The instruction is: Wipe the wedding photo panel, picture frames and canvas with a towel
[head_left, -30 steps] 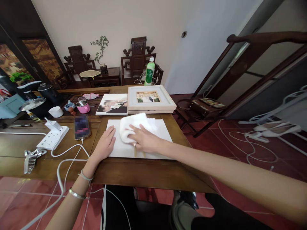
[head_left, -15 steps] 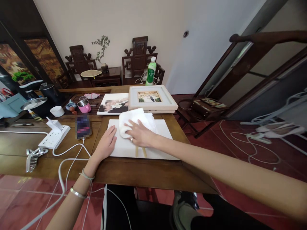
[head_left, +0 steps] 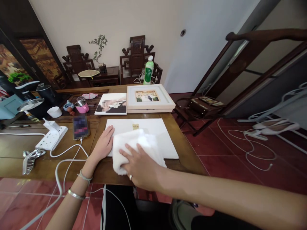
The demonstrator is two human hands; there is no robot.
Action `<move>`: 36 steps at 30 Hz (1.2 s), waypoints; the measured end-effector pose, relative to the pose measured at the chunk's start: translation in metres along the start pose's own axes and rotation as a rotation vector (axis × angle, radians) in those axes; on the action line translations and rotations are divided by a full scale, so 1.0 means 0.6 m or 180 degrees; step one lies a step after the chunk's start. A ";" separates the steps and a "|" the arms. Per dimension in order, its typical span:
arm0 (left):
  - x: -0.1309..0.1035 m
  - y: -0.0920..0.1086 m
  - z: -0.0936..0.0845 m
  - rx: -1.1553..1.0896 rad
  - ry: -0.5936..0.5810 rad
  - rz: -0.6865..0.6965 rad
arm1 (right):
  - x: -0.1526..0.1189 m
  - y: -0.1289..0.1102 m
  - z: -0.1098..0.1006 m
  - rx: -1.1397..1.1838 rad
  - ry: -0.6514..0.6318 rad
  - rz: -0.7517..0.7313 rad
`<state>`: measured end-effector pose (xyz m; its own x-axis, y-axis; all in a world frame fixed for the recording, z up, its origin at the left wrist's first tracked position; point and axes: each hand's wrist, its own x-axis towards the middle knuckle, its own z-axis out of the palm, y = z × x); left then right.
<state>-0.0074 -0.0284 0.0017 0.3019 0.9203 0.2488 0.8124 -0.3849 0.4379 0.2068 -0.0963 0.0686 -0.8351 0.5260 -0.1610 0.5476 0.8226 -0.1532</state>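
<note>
A flat white panel (head_left: 165, 140) lies on the wooden table, with a small gold-coloured metal plate (head_left: 135, 126) near its far edge. My left hand (head_left: 105, 142) rests on the panel's left edge, its fingers stretched forward. Under my right hand (head_left: 141, 166) is a folded white towel (head_left: 151, 143). The fingers of that hand are spread over the towel and press it down, and the thumb side bunches its left part. The towel covers the panel's near middle and hangs past its front edge.
Behind the panel lie a light picture frame (head_left: 165, 99) and a photo print (head_left: 110, 108). A green bottle (head_left: 148, 72) stands at the back. On the left are a phone (head_left: 81, 127), a power strip (head_left: 54, 137) with cables, a hair clip (head_left: 31, 159) and a pink cup (head_left: 82, 107).
My right hand has pulled the towel toward me, from the panel's far part to its front edge. The metal plate now shows. My left hand stays on the left edge.
</note>
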 end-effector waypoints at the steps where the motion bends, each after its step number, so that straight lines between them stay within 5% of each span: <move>1: 0.000 0.000 0.000 0.0000 -0.0001 -0.0009 | 0.007 0.011 -0.004 -0.0034 -0.0019 0.0072; 8: 0.001 0.000 0.005 -0.0164 0.0031 -0.0079 | 0.081 0.117 -0.030 -0.0248 0.0200 0.0736; 12: 0.002 0.005 -0.002 -0.0669 0.0164 -0.0219 | 0.115 0.140 -0.035 -0.0298 0.0427 0.1005; 14: 0.004 0.009 -0.008 -0.1059 0.0358 -0.0374 | 0.122 0.133 -0.034 -0.0302 0.0448 0.0899; 17: 0.008 0.011 -0.017 -0.1590 0.0702 -0.0642 | 0.113 0.102 -0.028 -0.0365 0.0353 0.0135; 21: 0.008 0.016 -0.023 -0.1912 0.1048 -0.0747 | 0.069 0.045 -0.022 -0.0441 0.0335 -0.0853; 24: 0.006 0.024 -0.023 -0.1761 0.1069 -0.0647 | 0.030 0.009 -0.025 -0.0315 0.0256 -0.1089; 29: 0.002 0.026 -0.014 -0.1028 0.0769 -0.0371 | 0.006 0.011 -0.048 -0.0137 -0.0028 -0.0545; 36: 0.001 0.008 0.003 -0.0411 0.0329 -0.0107 | 0.063 0.115 -0.072 -0.0046 0.0183 0.0550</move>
<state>-0.0026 -0.0296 0.0026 0.2173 0.9233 0.3166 0.7483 -0.3658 0.5534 0.2107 -0.0106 0.0944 -0.7305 0.6709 -0.1277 0.6827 0.7217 -0.1139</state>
